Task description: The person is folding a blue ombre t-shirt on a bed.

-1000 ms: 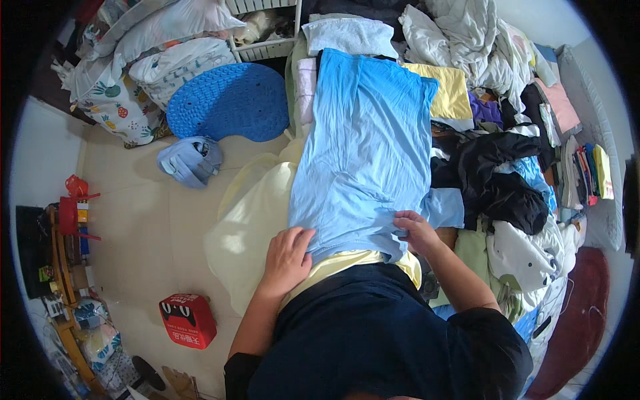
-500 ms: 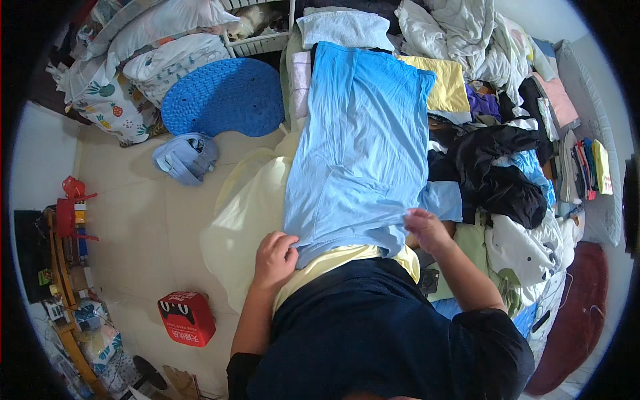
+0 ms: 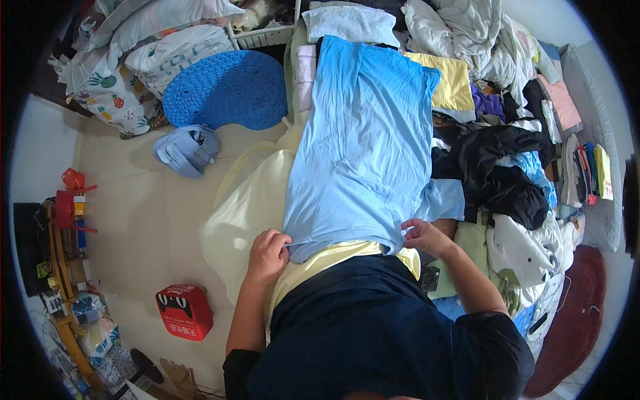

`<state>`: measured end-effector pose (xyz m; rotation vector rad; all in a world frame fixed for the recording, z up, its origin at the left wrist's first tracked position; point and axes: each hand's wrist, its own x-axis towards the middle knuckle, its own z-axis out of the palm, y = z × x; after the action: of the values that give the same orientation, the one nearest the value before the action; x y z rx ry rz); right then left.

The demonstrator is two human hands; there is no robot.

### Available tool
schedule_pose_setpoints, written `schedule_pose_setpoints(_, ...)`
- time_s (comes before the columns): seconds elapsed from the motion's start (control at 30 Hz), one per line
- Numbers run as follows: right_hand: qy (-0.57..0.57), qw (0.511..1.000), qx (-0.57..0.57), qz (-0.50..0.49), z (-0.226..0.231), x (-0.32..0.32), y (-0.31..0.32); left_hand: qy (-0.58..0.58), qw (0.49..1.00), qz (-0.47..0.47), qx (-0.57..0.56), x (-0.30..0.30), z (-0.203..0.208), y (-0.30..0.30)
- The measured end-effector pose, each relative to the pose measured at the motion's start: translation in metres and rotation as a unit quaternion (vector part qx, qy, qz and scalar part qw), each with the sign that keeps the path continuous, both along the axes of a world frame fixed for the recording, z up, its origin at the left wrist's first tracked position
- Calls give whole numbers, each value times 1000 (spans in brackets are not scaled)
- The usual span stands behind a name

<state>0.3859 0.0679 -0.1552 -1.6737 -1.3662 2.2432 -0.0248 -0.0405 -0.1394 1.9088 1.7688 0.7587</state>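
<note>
A blue T-shirt (image 3: 363, 147), deep blue at its far end and pale toward me, lies spread lengthwise before me. A few creases run across it, and one pale sleeve sticks out on its right. At the near left corner, my left hand (image 3: 268, 256) is closed on the shirt's edge. My right hand (image 3: 427, 239) pinches the edge at the near right corner, thumb and forefinger together. Pale yellow fabric (image 3: 327, 257) shows beneath the shirt's near edge, against my body, and more of it (image 3: 250, 210) spreads to the left.
Black clothes (image 3: 497, 157) and white clothes (image 3: 523, 243) are heaped on the right. Beyond the shirt lie a folded white towel (image 3: 350, 25) and a yellow folded garment (image 3: 447, 80). Left on the floor are a blue studded mat (image 3: 223, 90), a grey-blue bag (image 3: 187, 150) and a red box (image 3: 183, 312).
My right hand has come slightly down and closed on the near right corner. The shirt's near edge is pulled straighter and flatter. My left hand stays at its corner.
</note>
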Motion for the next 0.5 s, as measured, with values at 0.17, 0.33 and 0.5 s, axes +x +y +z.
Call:
schedule_pose_setpoints(0.17,-4,999,3,-32,-4,-6,22,-11,998,-13,-62,-6,6,4)
schedule_pose_setpoints(0.33,-7,985,16,-174,-29,-33,40,-84,986,-43,-134,-11,38,21)
schedule_pose_setpoints(0.5,-17,961,-184,-207,-45,-48,34,-102,992,-61,-30,15,41,63)
